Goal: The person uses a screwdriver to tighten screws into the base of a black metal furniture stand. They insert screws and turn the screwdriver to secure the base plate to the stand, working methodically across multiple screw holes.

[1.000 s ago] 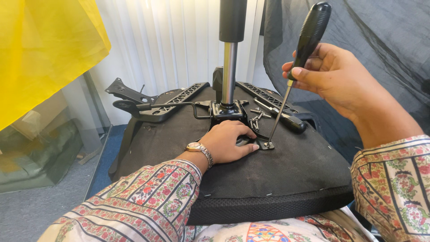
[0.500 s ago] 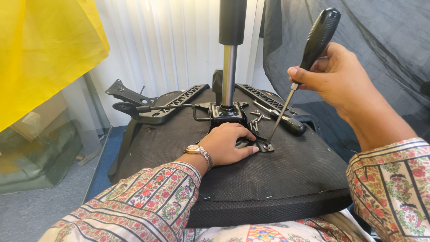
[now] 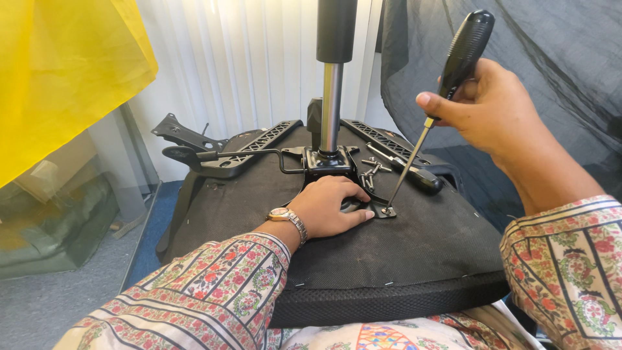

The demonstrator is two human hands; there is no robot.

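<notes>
At frame centre, left hand (image 3: 330,207) lies open pinning the bracket (image 3: 382,209), seemingly steadying it, while right hand (image 3: 486,107) grips the screwdriver (image 3: 447,84) onto its screw (image 3: 387,210).

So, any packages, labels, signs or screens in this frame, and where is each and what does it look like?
None in view: no package, label, sign or screen.
The nearest to a display is the wristwatch on the left hand: small, round, pale dial, metal band.
The right hand holds a black-handled screwdriver, with no label showing on it.
</notes>
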